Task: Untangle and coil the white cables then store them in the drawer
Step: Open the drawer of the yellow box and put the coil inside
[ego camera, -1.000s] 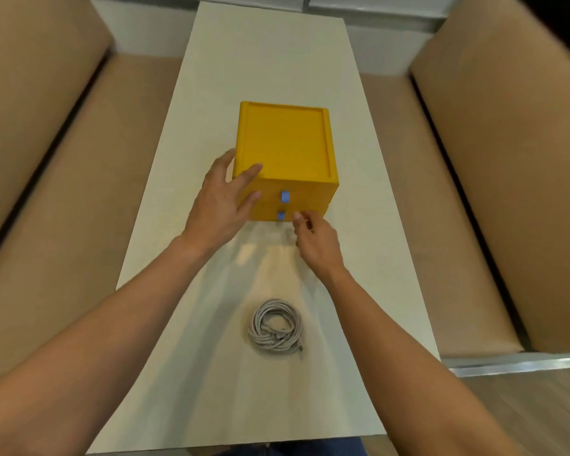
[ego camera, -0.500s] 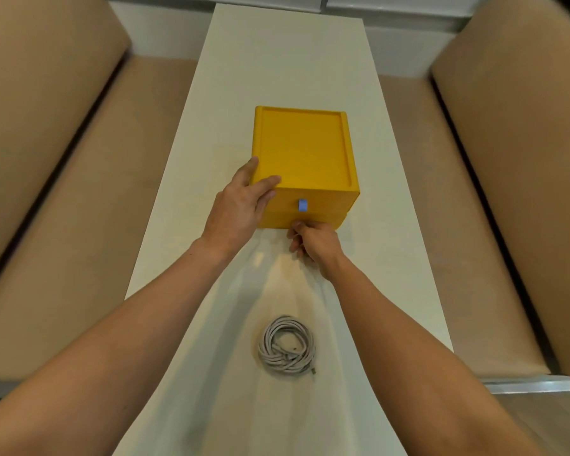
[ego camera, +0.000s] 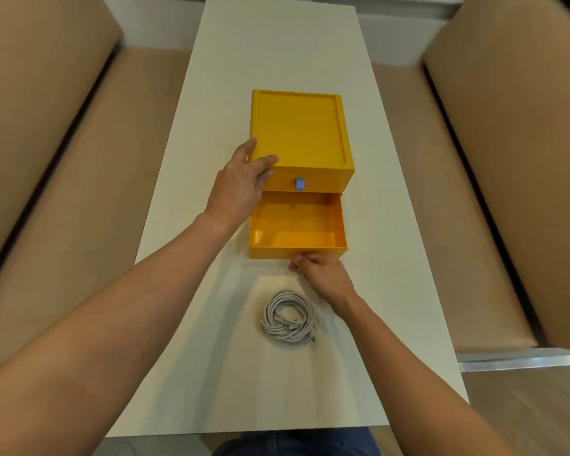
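Drawer (ego camera: pixel 297 238) handle (ego camera: pixel 293 266): all but a pale sliver is hidden in the pinch of the right hand (ego camera: pixel 323 278). The left hand (ego camera: pixel 241 189) covers the box's (ego camera: pixel 300 130) near left corner. Both forearms run out of frame at the lower edges. The table's (ego camera: pixel 277 44) far end is cut off by the top edge. The cable's (ego camera: pixel 288 317) end plug (ego camera: pixel 313 339) is too small to identify.

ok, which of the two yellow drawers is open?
The lower drawer, pulled out toward the person, inside bare; the right hand pinches its front. The upper drawer sits flush shut, blue tab showing.
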### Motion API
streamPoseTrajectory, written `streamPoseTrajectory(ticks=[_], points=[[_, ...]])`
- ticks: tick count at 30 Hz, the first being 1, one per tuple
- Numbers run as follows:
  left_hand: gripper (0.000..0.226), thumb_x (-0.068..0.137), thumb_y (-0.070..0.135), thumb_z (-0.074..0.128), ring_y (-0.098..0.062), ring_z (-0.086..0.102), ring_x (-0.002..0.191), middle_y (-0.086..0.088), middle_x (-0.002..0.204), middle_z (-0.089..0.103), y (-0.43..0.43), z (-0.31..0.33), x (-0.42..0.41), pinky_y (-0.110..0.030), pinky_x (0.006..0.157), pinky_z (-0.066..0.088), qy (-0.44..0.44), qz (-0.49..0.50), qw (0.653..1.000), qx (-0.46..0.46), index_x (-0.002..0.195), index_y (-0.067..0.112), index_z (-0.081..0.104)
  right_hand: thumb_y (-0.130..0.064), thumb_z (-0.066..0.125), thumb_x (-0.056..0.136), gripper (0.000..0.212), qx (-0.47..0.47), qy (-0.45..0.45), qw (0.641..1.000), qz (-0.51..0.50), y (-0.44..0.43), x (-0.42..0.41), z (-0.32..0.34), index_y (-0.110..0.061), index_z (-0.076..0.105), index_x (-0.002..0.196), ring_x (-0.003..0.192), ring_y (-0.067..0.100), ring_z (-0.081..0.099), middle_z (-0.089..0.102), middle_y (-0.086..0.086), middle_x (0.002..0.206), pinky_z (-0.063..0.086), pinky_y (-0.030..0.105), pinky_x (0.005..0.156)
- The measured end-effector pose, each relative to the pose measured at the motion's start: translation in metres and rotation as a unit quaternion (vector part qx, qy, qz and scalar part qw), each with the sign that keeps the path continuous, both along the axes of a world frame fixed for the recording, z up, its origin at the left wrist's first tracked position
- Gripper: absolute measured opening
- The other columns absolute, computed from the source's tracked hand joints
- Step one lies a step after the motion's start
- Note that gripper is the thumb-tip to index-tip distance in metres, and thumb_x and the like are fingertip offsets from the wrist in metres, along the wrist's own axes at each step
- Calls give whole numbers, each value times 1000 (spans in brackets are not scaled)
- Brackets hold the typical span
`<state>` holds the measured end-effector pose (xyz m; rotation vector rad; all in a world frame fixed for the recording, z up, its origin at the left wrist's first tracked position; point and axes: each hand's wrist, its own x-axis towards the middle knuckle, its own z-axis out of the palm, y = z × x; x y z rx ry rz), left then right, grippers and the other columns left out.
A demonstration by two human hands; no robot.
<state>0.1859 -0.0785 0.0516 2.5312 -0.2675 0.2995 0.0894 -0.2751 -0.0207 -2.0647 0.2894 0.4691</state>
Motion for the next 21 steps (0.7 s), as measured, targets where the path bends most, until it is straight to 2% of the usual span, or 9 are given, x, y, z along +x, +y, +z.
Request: streamPoseTrajectory(ticks=[5, 9, 15, 17, 19, 21], points=[[33, 107, 27, 54, -37, 49, 140, -16, 161, 39, 0, 1, -1, -42, 110, 44, 5, -2, 1000, 3, 138, 21, 66, -39, 55, 103, 34, -18, 6, 999, 31, -8, -32, -1, -24, 80, 86, 87, 5, 66, 77, -10, 93, 46, 26, 73], [34, 107, 26, 54, -37, 47, 142, -17, 162, 38, -1, 1, -3, -42, 112, 42, 15, 0, 1000, -6, 139, 20, 65, -42, 55, 103, 34, -28, -1, 999, 34, -6, -38, -1, -25, 81, 90, 89, 9, 68, 78, -10, 94, 50, 33, 81], [39, 109, 29, 50, -35, 39, 148, -13, 167, 28, -3, 3, -4, -43, 115, 39, 46, -2, 999, -1, 147, 23, 56, -51, 52, 103, 45, -60, -13, 996, 58, -7, -40, 4, -14, 77, 95, 86, 20, 68, 76, 5, 91, 54, 42, 84], [45, 108, 34, 51, -32, 31, 152, -11, 170, 20, -1, 2, -6, -45, 116, 38, 65, -18, 998, 4, 153, 26, 48, -54, 52, 102, 44, -56, -9, 996, 65, -10, -42, 8, -18, 78, 96, 86, 18, 68, 76, 4, 91, 54, 40, 83], [55, 107, 38, 52, -30, 24, 155, -10, 171, 14, 4, 2, -14, -44, 117, 37, 73, -31, 997, -1, 159, 28, 36, -57, 53, 101, 37, -56, -17, 996, 67, -15, -46, 13, -30, 78, 94, 86, 14, 66, 75, -3, 92, 51, 34, 78], [61, 105, 41, 55, -29, 27, 153, -8, 169, 17, 9, 0, -31, -42, 114, 39, 65, -9, 997, -33, 160, 29, 31, -53, 54, 102, 25, -61, -48, 995, 58, -22, -53, 17, -40, 73, 94, 86, 9, 63, 71, -10, 93, 47, 23, 73]])
